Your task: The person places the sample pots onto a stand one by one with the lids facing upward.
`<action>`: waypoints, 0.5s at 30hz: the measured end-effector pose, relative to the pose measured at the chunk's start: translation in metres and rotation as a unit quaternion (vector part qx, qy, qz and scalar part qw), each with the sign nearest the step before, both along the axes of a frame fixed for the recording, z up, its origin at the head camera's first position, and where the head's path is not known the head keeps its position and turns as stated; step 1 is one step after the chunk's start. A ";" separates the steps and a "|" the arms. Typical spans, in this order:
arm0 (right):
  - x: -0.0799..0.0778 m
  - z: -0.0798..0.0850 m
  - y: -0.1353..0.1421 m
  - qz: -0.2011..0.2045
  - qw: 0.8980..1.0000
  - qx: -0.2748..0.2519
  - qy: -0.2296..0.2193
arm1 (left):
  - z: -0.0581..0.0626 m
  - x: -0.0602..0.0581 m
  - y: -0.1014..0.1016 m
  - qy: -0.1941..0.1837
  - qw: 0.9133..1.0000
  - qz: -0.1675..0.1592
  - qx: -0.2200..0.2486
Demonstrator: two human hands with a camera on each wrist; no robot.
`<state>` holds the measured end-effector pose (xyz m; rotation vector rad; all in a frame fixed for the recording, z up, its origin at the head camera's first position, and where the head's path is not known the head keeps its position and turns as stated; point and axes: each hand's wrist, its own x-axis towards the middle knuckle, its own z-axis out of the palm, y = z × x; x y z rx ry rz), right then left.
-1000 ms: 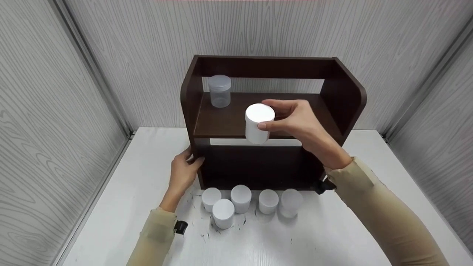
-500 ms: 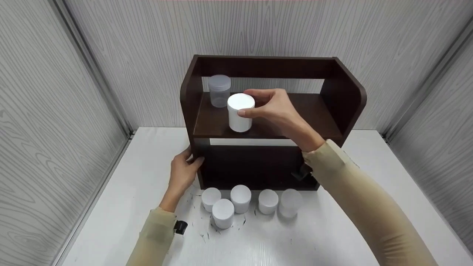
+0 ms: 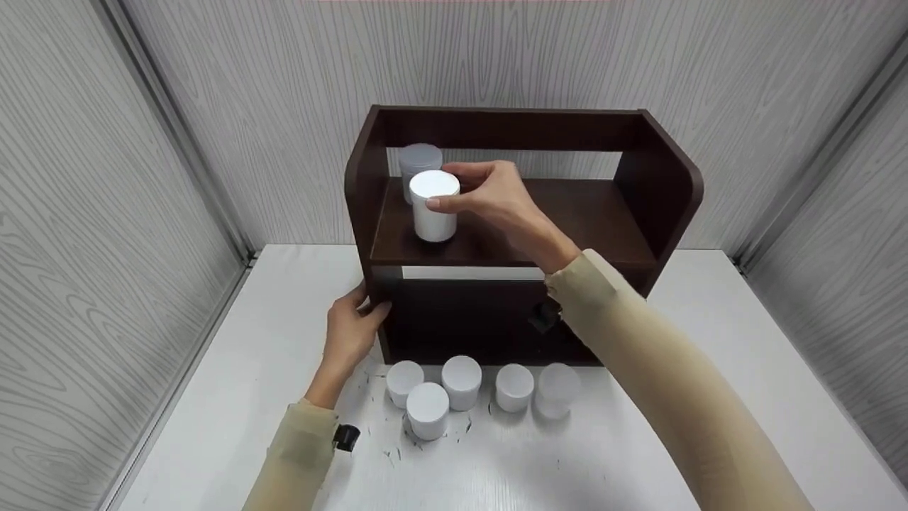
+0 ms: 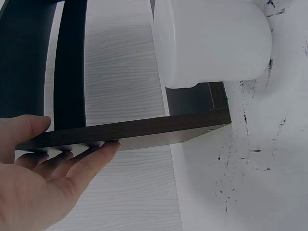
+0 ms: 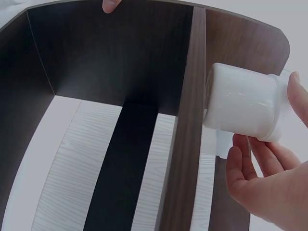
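Upright between the thumb and fingers of my right hand [image 3: 489,193] is a white lidded jar [image 3: 434,213], close over the left part of the upper shelf. In the right wrist view the jar's base [image 5: 236,98] is right at the shelf board. Behind it a translucent jar [image 3: 420,157] stands on the same shelf, partly hidden. My left hand [image 3: 351,330] grips the left side panel of the dark brown shelf unit [image 3: 511,319], thumb on the inner face and fingers outside, as the left wrist view shows at the panel's edge [image 4: 144,127].
Several white jars [image 3: 428,411] and a translucent jar [image 3: 558,390] stand on the white table [image 3: 496,468] in front of the unit. One white jar [image 4: 211,38] looms large in the left wrist view. Grey wood-grain walls [image 3: 496,57] enclose the table at back and sides.
My right hand has carried the white jar left and back, from in front of the shelf edge to over the shelf's left part. My left hand has stayed on the side panel.
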<state>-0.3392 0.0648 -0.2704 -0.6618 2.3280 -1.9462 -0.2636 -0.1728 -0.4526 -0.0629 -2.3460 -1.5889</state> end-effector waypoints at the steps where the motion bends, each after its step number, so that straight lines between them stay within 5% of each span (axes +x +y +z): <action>1: -0.002 -0.001 -0.002 0.000 1.000 -0.001 -0.001 | 0.000 0.000 0.000 -0.001 1.000 0.000 -0.001; 15: -0.010 -0.004 -0.017 -0.006 1.000 0.006 0.001 | 0.000 0.002 0.000 -0.007 1.000 0.001 0.004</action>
